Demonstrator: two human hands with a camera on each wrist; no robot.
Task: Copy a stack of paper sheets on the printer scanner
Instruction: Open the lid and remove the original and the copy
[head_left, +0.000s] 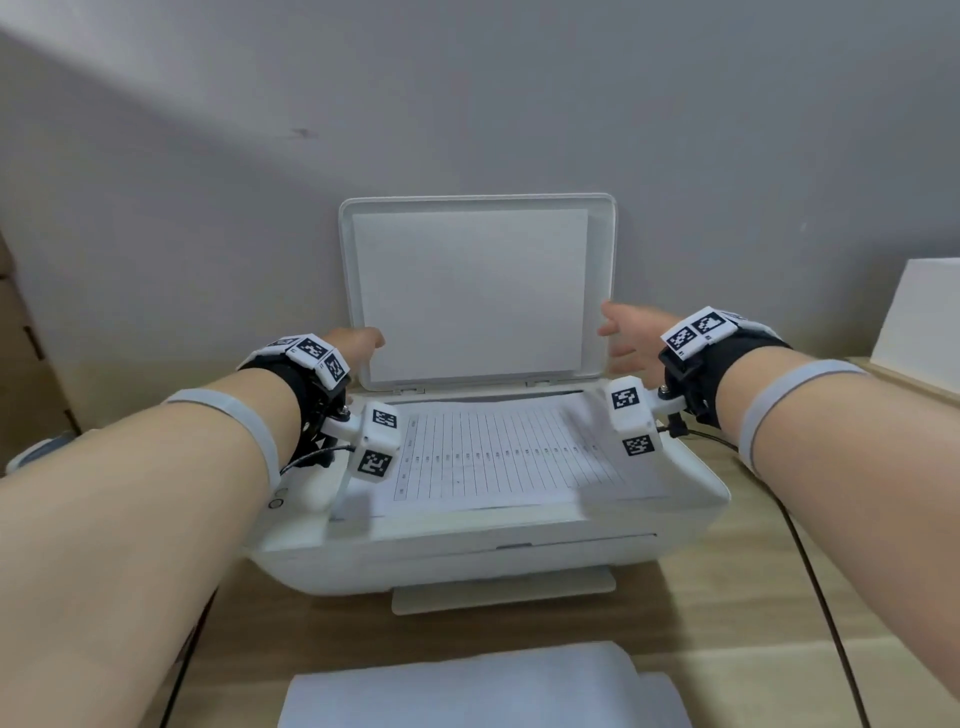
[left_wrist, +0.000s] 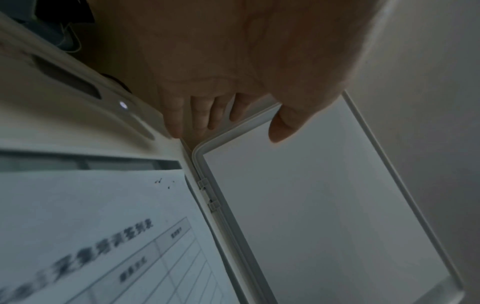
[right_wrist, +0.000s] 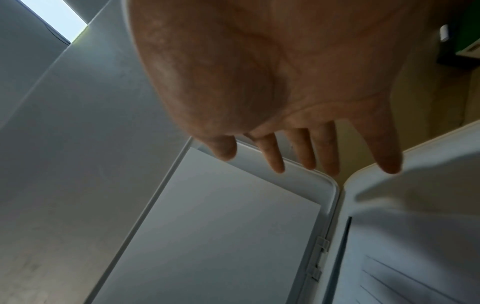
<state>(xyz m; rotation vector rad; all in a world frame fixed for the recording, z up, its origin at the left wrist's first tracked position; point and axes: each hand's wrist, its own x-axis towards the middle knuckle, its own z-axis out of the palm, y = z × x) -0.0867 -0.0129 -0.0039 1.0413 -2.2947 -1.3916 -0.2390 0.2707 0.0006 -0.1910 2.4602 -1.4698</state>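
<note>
A white printer (head_left: 467, 551) stands on the desk with its scanner lid (head_left: 467, 291) raised upright. A printed table sheet (head_left: 493, 452) lies face up on the glass, also visible in the left wrist view as the sheet (left_wrist: 91, 216). My left hand (head_left: 358, 345) is at the lid's lower left edge; the left hand (left_wrist: 249, 125) has its thumb in front of the lid (left_wrist: 324, 205) and straight fingers behind it. My right hand (head_left: 623, 332) is at the lid's right edge. The right hand (right_wrist: 252, 162) spreads straight fingers over the lid (right_wrist: 207, 226) frame. A paper stack (head_left: 467, 686) lies in front of the printer.
The printer's output tray (head_left: 504, 592) sticks out toward me over the wooden desk (head_left: 727, 649). A black cable (head_left: 815, 582) runs along the right. A white box (head_left: 919, 322) stands at the right, and a grey wall rises close behind the lid. A small light (left_wrist: 123, 105) glows on the control panel.
</note>
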